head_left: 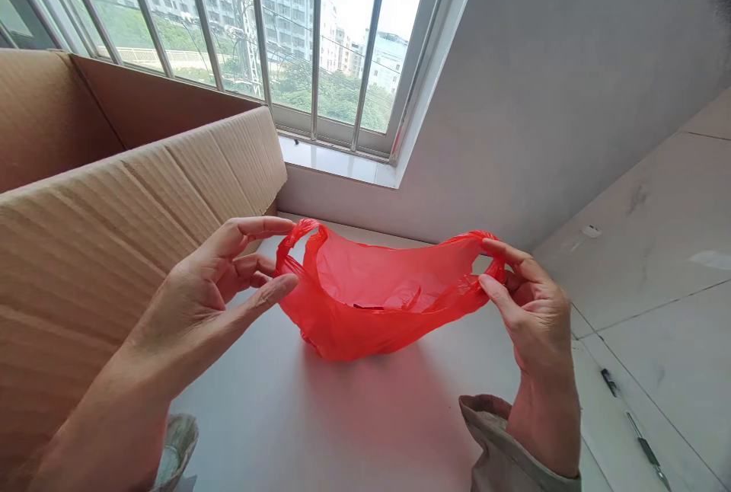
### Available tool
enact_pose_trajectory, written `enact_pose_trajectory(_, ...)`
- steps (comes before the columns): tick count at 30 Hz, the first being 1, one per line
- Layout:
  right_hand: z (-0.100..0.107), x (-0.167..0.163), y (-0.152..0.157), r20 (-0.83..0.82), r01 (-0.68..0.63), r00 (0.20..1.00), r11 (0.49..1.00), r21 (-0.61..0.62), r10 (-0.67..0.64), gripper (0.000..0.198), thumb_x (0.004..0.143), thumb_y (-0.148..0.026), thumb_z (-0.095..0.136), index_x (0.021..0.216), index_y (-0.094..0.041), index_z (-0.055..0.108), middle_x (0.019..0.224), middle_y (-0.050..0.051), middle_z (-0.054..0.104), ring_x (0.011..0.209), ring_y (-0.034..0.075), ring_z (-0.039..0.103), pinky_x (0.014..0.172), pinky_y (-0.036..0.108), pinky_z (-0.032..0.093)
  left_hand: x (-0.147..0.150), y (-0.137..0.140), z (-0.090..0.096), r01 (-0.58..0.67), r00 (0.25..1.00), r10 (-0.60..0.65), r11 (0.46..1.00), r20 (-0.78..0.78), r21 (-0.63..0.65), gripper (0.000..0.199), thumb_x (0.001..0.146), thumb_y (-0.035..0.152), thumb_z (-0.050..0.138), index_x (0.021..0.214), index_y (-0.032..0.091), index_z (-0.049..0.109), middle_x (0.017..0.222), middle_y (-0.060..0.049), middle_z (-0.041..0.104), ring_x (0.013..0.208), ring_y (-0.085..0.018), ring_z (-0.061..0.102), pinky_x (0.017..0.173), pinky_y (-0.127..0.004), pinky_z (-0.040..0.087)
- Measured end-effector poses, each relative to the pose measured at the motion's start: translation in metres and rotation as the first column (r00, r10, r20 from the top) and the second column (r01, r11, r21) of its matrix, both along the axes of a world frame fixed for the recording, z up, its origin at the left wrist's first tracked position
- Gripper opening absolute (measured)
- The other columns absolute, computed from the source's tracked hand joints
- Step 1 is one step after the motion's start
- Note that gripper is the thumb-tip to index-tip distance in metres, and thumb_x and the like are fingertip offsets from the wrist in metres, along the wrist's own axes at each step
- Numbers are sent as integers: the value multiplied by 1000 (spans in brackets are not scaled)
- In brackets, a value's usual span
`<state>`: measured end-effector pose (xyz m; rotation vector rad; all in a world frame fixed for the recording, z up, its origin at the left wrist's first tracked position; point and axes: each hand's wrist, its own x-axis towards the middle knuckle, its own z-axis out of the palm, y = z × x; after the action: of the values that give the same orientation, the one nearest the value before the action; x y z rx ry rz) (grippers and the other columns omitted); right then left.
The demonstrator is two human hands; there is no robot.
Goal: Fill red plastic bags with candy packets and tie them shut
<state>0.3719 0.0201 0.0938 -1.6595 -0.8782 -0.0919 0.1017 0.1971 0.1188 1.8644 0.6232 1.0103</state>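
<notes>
A thin red plastic bag (365, 332) stretches between my two hands above the white surface, its mouth open and facing me. My left hand (228, 279) holds the left loop handle, with the thumb at the near side and the fingers at the far side. On the other side, my right hand (528, 290) pinches the right handle between thumb and fingers. A small dark line shows at the bag's rim, too small to make out. The bag's bottom is partly hidden behind its front wall.
A large open cardboard box (142, 195) stands at my left. Behind is a barred window (320, 43) with a white sill (336, 161). At the right, a pen (648, 450) and a black pen cap (609, 382) lie near the tiled wall (645, 271).
</notes>
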Motion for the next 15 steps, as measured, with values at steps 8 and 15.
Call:
enact_pose_trajectory(8,3,15,-19,-125,-122,986,991,-62,114,60,83,-38,72,139,-30,50,123,10,65,95,21,68,80,37,60,-31,1,-25,200,796,52,918,-603,343,127,65,67,78,155,35,-6,152,-19,37,130,-43,47,97,-60,49)
enact_pose_trajectory(15,1,21,-45,5,-305,940,844,-441,342,52,72,-29,77,122,-35,64,102,4,72,89,24,71,69,36,62,-15,-14,-43,386,779,-154,881,-608,272,100,84,34,73,155,37,3,159,-5,28,142,-27,36,118,-45,27)
